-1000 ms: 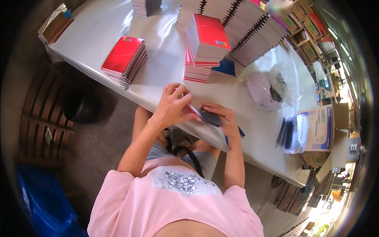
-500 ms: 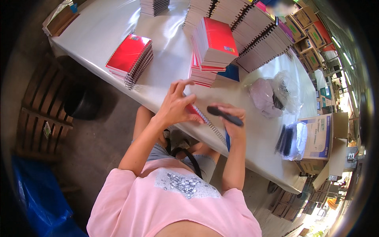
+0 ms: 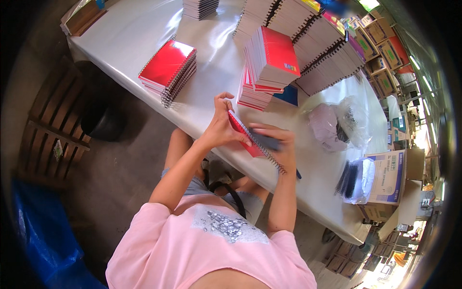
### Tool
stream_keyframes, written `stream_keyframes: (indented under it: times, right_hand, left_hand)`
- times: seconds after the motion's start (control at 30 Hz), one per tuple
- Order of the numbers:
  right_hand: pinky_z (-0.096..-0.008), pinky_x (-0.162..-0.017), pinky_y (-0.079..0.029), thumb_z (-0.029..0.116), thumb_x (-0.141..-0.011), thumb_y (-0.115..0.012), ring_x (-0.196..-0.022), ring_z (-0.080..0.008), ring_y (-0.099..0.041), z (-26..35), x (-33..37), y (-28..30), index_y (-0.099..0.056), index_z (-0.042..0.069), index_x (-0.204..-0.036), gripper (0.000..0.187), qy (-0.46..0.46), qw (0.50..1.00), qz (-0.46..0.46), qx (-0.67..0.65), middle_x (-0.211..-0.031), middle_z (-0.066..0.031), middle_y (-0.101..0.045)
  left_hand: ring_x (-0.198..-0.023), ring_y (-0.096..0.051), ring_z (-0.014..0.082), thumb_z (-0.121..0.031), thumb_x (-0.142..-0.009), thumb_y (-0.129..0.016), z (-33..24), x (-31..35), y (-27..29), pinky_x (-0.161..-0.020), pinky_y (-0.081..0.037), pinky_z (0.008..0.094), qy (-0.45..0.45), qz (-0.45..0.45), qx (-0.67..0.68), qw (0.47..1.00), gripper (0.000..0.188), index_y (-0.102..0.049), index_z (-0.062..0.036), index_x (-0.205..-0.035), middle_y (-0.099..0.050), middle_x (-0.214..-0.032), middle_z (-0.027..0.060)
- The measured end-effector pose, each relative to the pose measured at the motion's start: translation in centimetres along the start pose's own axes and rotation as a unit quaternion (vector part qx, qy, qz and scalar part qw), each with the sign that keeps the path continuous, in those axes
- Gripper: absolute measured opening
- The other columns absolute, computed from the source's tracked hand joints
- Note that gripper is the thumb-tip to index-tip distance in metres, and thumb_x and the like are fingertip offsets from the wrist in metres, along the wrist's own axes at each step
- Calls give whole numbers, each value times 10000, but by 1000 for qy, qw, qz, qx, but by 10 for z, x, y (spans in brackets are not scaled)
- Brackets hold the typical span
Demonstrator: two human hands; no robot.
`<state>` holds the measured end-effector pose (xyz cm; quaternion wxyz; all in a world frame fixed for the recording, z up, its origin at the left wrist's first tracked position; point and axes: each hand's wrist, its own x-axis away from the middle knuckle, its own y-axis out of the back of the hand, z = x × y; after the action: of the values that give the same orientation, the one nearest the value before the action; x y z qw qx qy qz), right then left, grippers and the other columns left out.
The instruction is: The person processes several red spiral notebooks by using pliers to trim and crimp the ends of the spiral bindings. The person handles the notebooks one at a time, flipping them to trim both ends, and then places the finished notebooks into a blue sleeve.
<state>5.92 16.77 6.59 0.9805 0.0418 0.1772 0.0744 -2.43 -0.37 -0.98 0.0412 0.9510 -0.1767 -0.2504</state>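
Near the table's front edge, my left hand (image 3: 221, 126) grips a small red notebook (image 3: 251, 148) by its cover, thumb on one side and fingers on the other. A dark metal spiral coil (image 3: 275, 161) runs along the notebook's upper edge, its lower end sticking out past the pages. My right hand (image 3: 285, 144) is closed round a dark-handled tool (image 3: 266, 141), held against or just beside the coil. Motion blurs the tool, so its kind and any contact are unclear. Past my right wrist a thin blue object (image 3: 299, 174) peeks out.
Bound red notebooks (image 3: 169, 62) are stacked at left; a taller red-covered stack (image 3: 274, 53) stands ahead. Large spiral-bound books (image 3: 327, 65) line the back. A clear plastic bag (image 3: 332, 126), dark coils in plastic (image 3: 357, 180) and an open cardboard box (image 3: 389, 176) are at right.
My left hand has tilted the notebook so more red cover shows. The tool in my right hand has moved down-right along the coil. The whole view has shifted slightly.
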Motion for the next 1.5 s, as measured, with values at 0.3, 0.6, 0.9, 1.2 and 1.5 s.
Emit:
stream_keyframes:
  times: [0.3, 0.6, 0.9, 1.2, 1.5]
  right_hand:
    - [-256, -815, -476, -116, -673, -534, -885, -173, -645, 1, -22, -8, -678, -24, -996, 366, -158, 966, -42, 199, -974, -115, -694]
    - [-279, -838, -470, -23, -732, -525, -956, -186, -641, 3, -7, 6, -681, 45, -1040, 352, -144, 945, -102, 274, -1015, -134, -678]
    - [-402, -1051, -298, 186, -846, -600, -1252, -376, -389, 18, 113, 40, -437, 147, -1358, 539, -206, 796, -273, 499, -1387, -143, -411]
    - [-448, -953, -319, 246, -864, -613, -1039, -307, -486, 21, 98, -50, -550, 146, -1247, 400, -105, 871, -363, 313, -1132, -120, -531]
    - [-402, -939, -309, 273, -836, -648, -1062, -288, -486, 84, 45, -71, -625, 158, -1159, 343, -51, 859, -203, 466, -1127, -91, -539]
  left_hand:
    - [-1012, -304, 257, -518, -327, -908, 12, 4, 2, -875, -356, 359, -27, 44, -21, 998, 1092, -246, -32, -1047, -256, -1054, 136]
    - [-1033, -298, 257, -426, -485, -896, 8, 4, -1, -920, -300, 331, -30, -3, 44, 999, 876, -275, -72, -992, -269, -1056, 135]
    - [-735, -579, 95, -32, -737, -752, -28, 11, -3, -703, -471, 229, 122, -101, 262, 952, 444, -500, -37, -1103, -634, -811, 46]
    - [-771, -609, 106, -2, -665, -796, -71, 14, -9, -721, -472, 252, -26, -148, 41, 988, 749, -411, -49, -1305, -685, -814, 80]
    - [-747, -580, 140, 63, -645, -779, -76, 18, 2, -708, -484, 268, -165, -147, -119, 968, 880, -282, -42, -1364, -686, -867, 64]
